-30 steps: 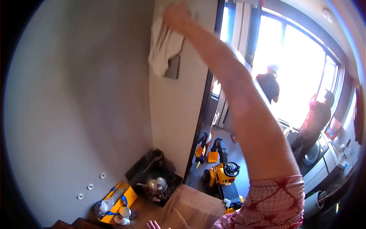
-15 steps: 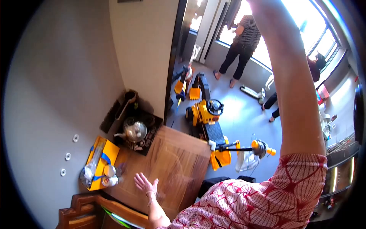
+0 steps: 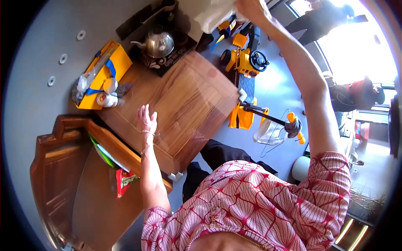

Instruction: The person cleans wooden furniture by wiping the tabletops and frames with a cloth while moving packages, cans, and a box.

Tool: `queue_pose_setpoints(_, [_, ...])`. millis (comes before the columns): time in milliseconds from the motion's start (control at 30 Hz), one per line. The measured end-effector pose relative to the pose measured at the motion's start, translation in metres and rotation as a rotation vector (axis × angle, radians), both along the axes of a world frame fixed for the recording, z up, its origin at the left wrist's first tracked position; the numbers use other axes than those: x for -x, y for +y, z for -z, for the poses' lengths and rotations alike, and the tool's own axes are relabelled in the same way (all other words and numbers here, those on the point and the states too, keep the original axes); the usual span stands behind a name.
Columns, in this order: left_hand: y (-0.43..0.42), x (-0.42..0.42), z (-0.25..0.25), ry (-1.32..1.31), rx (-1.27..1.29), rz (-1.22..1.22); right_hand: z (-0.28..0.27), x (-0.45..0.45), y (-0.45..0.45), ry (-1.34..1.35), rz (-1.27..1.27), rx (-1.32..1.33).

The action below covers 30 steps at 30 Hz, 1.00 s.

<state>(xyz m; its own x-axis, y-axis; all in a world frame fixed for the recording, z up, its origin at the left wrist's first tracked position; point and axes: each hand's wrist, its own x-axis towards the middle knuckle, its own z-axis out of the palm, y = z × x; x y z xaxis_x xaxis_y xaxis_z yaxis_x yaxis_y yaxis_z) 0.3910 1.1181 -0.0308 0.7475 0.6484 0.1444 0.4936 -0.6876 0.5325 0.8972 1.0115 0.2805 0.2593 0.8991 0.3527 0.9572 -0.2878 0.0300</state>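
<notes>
My left hand (image 3: 147, 120) is over the near left part of the wooden table (image 3: 188, 104), fingers stretched out and holding nothing. I cannot tell whether it touches the tabletop. High at the top edge, my right hand (image 3: 253, 11) grips a whitish, crumpled cloth (image 3: 213, 16), blurred and partly cut off by the frame. The cloth hangs to the left of that hand, in front of the pale wall panel. Below it on the table's far end, a steel kettle (image 3: 160, 45) sits on a dark tray (image 3: 184, 44).
A yellow box (image 3: 121, 58) with jars and plastic bags stands against the wall. A wooden chair (image 3: 54, 154) holds a red packet (image 3: 124, 182). Beyond the table are a yellow ride-on digger (image 3: 243, 62) and a dark-handled stand (image 3: 272, 117). Two people are near the windows.
My view has turned and tilted, so the table sits higher. My right hand has come into view with the cloth. My left hand remains over the table, fingers spread.
</notes>
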Motion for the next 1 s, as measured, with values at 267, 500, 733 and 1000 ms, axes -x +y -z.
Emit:
queue_pose_setpoints(267, [-0.143, 0.085, -0.063, -0.112, 0.509, -0.236, 0.202, 0.090, -0.038, 0.766, 0.110, 0.355])
queue_pose_setpoints(500, [-0.169, 0.172, -0.110, -0.206, 0.510, -0.549, 0.303, 0.220, -0.004, 0.503, 0.222, 0.481])
queue_pose_setpoints(733, [-0.153, 0.261, -0.111, -0.409, 0.411, -0.951, 0.289, 0.366, -0.020, 0.313, -0.230, 0.543])
queue_pose_setpoints(1000, [-0.066, 0.306, -0.103, 0.431, -0.140, -0.723, 0.277, 0.480, -0.096, 0.410, -0.718, 0.637])
